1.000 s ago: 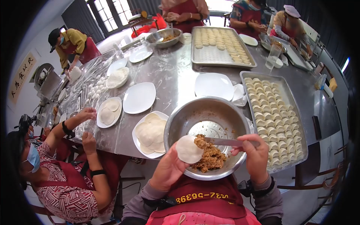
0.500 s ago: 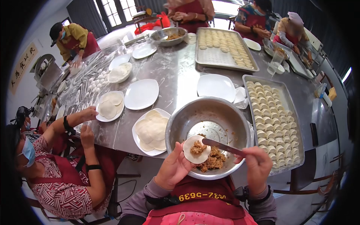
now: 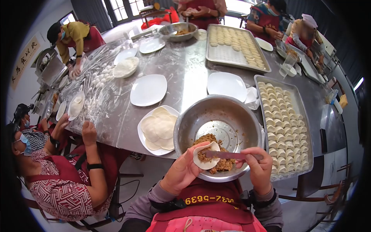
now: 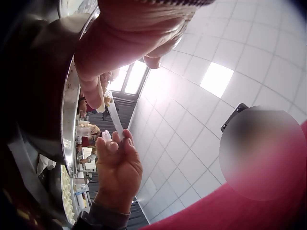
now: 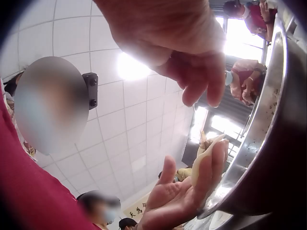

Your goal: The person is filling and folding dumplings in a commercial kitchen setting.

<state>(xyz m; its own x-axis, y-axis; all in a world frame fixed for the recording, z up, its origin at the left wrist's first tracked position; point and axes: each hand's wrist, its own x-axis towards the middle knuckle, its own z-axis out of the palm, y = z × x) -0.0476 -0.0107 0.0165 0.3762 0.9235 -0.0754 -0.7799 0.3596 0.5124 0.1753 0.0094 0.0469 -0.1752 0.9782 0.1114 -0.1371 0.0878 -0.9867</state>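
A round dumpling wrapper (image 3: pixel 206 156) with brown filling lies cupped along the fingers of my left hand (image 3: pixel 181 170), over the near rim of a steel bowl (image 3: pixel 181 127). The right wrist view shows that hand's thumb standing apart from the wrapper (image 5: pixel 204 160). My right hand (image 3: pixel 259 170) grips the handle end of a flat, narrow metal spatula (image 3: pixel 228 155). Its blade tip is on the filling in the wrapper. Chopped brown filling (image 3: pixel 208 139) is heaped at the near side of the bowl.
Stacked wrappers fill a white plate (image 3: pixel 170 149) left of the bowl. A tray (image 3: pixel 309 154) of shaped dumplings stands right, another tray (image 3: pixel 216 58) farther back. White plates (image 3: pixel 148 91) (image 3: pixel 228 86) lie beyond. A person (image 3: pixel 69 181) sits close on the left; others work around the table.
The spatula came from the bowl with filling, which now sits on the wrapper; the blade presses it and the wrapper has bent from flat to cupped. The person at left lifted a plate of wrappers away.
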